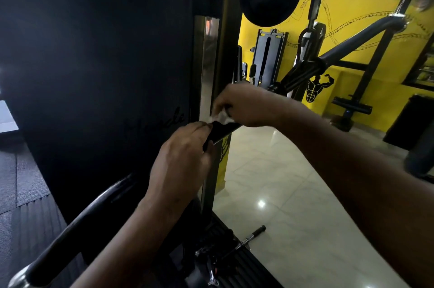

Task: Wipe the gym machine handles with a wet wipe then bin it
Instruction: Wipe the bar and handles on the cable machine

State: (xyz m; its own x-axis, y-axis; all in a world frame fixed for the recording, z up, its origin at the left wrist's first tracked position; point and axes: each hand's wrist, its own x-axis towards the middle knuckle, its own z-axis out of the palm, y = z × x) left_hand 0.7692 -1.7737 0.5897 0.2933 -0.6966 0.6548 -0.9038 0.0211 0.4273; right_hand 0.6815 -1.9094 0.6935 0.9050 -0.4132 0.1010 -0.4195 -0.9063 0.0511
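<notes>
Gripping the black handle (223,131) near its lower end, the left hand (183,156) had its fingers curled round it, while the right hand (244,106) pinched a crumpled white wet wipe (222,119) and held it against the handle's upper part, just beside the machine's steel upright (207,64). A dark boxy object (408,121) stood on the pale tiled floor (258,193) by the yellow wall (347,1), well apart from the hands; whether it held anything could not be told
</notes>
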